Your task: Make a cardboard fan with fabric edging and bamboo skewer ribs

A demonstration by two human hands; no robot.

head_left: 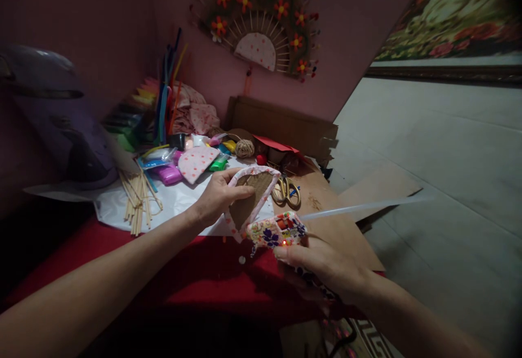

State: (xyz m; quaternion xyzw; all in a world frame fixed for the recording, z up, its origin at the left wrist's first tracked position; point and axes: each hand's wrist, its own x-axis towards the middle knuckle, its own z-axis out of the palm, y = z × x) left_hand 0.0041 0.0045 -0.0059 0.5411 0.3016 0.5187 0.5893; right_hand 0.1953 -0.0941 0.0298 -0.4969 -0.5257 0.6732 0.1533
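Note:
My left hand (222, 192) pinches a half-round cardboard piece (253, 198) whose edge is wrapped in pink dotted fabric. The bare brown cardboard faces me. A hot glue gun (271, 233) with a flowered cover and a small red light is gripped in my right hand (322, 257). Its front end is close to the lower edge of the cardboard piece; I cannot tell if they touch. A long translucent glue stick (367, 206) sticks out of its back to the right. Another half-round piece in pink dotted fabric (198, 163) lies on the white sheet.
Gold-handled scissors (286, 192), a twine ball (244, 149) and wooden sticks (138, 200) lie on the table. Packets of coloured clay (169, 173) and pipe cleaners (165, 97) stand farther back. A flowered fan decoration (261, 21) hangs on the wall. A purple container (61, 119) stands left.

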